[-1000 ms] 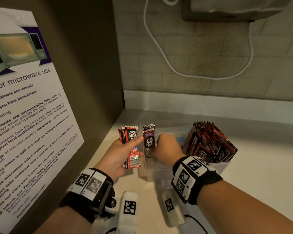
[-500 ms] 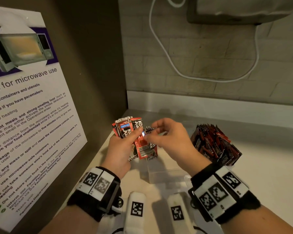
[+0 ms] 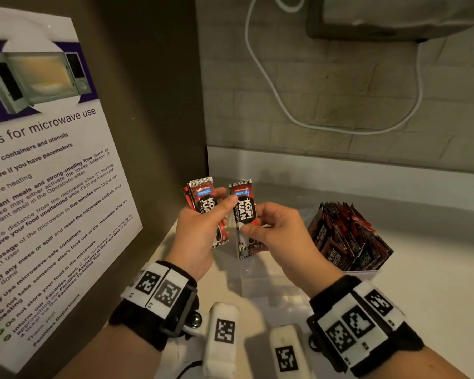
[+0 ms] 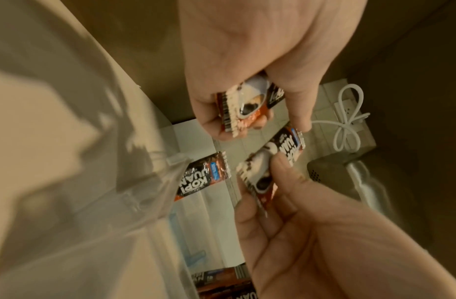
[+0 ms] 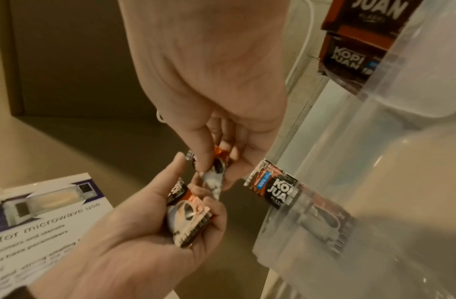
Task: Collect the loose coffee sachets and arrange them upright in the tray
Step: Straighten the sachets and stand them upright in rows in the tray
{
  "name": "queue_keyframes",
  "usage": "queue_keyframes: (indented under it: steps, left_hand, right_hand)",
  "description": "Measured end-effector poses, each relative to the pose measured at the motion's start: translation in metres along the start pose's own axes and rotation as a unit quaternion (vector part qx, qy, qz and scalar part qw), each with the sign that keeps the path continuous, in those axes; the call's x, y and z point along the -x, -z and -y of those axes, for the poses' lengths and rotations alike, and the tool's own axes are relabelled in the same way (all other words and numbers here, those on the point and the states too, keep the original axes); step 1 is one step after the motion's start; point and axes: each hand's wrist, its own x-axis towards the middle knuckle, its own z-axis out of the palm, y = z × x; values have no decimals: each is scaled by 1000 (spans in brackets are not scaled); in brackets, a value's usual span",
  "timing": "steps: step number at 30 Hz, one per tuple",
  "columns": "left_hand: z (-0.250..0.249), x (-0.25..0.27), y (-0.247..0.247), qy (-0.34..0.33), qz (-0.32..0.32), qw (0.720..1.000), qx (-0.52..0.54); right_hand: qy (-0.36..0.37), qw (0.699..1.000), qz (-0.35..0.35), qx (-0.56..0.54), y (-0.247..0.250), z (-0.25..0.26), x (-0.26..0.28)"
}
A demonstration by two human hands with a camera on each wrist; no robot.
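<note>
Right hand [image 3: 282, 236] pinches "KOPI JUAN" sachet [image 3: 245, 214]; left hand [image 3: 200, 231] grips sachet stack [image 3: 203, 199].

The light I get is dim and warm, yellowish, falling from above and behind me. The head view is sharp in the middle; print on the microwave poster [image 3: 39, 165] bends at the frame edge, and the wall above sits murky. Broad soft shadows of my arms lie on the counter [image 3: 435, 283]. Both wrist views are grainy and smeared: the clear tray [image 5: 375, 141] blurs into pale glare, and the nearer palm in each is out of focus.
</note>
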Motion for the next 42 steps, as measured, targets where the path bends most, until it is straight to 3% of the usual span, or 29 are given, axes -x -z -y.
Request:
queue_keyframes:
  steps: [4, 9, 17, 23, 32, 42]
  left_hand:
    - [-10, -1, 2, -22, 25, 999, -37]
    - [-11, 2, -1, -19, 25, 998, -45]
    - [6, -14, 16, 34, -47, 995, -79]
    - [28, -9, 22, 67, -16, 986, -149]
    - [35, 1, 11, 51, 3, 966, -253]
    - [22, 11, 8, 180, 62, 970, -150]
  right_hand:
    - [-20, 996, 80, -22, 5, 0, 3]
    - [-45, 995, 92, 13, 18, 5, -5]
    - [-87, 987, -68, 120, 39, -9, -24]
    - [-124, 954, -8, 272, 19, -32, -34]
    - [-86, 938, -25, 334, 2, -45, -39]
    - [-109, 909, 16, 401, -2, -42, -40]
